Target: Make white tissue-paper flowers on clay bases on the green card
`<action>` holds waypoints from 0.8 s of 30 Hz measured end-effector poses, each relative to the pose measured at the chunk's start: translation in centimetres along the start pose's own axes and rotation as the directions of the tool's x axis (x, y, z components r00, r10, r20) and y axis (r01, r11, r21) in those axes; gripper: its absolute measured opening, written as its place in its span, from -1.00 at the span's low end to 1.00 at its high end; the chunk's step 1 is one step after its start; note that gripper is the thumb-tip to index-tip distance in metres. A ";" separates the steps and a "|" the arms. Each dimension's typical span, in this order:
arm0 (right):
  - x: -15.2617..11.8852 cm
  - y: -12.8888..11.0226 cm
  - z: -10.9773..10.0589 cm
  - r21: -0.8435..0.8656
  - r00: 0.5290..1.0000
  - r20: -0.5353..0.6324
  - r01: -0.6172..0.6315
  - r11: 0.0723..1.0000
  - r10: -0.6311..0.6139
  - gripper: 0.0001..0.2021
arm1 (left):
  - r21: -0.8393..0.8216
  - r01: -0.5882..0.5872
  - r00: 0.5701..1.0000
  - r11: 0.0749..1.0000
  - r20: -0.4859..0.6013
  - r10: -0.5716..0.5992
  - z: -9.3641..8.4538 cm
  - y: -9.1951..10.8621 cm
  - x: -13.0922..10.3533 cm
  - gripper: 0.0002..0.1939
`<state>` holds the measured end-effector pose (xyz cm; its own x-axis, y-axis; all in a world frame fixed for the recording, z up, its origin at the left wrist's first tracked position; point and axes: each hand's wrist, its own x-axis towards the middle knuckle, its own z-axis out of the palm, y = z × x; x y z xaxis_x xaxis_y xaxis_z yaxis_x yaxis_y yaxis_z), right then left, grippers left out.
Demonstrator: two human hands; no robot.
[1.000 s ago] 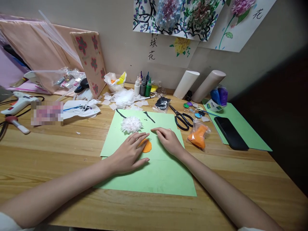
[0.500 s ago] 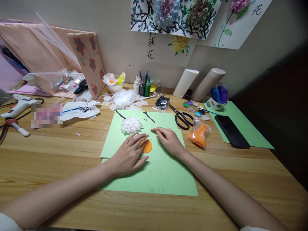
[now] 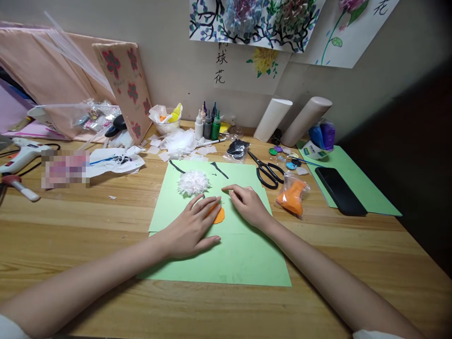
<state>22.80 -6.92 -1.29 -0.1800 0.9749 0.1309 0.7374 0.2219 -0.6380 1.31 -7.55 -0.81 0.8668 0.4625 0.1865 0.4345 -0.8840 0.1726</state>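
Note:
My left hand [image 3: 190, 228] lies over an orange flat round piece of clay [image 3: 220, 216], fingers stretched out and thumb apart. Its fingers cover the left and upper part of the clay. To the right, my right hand [image 3: 250, 207] rests on the green paper [image 3: 243, 256], index finger extended and the others curled, with nothing visible in it. A fluffy white paper pompom [image 3: 193, 182] sits just above my left fingertips. Thin black strips [image 3: 219, 170] are on the paper near its top edge.
Right of the paper lie black-handled scissors [image 3: 269, 174], a bag of orange clay [image 3: 294, 195] and a black phone [image 3: 339, 190]. Paint bottles [image 3: 207, 126], white tissue [image 3: 180, 141] and a bag of black clay [image 3: 237, 149] stand behind. A glue gun [image 3: 24, 153] lies far left.
My left fingers have shifted slightly and now cover more of the orange clay's upper part. My right hand stays in place. The camera view has tilted a little.

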 end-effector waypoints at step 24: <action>0.0 0.0 0.1 -0.003 1.000 0.006 0.006 1.000 -0.006 -0.74 | 0.068 -0.048 0.995 0.997 -0.080 0.053 -0.3 0.2 0.1 -0.54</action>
<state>22.74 -6.95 -1.31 -0.1883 0.9734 0.1307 0.7379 0.2281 -0.6352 1.41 -7.67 -0.50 0.8662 0.4188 0.2725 0.4083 -0.9077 0.0970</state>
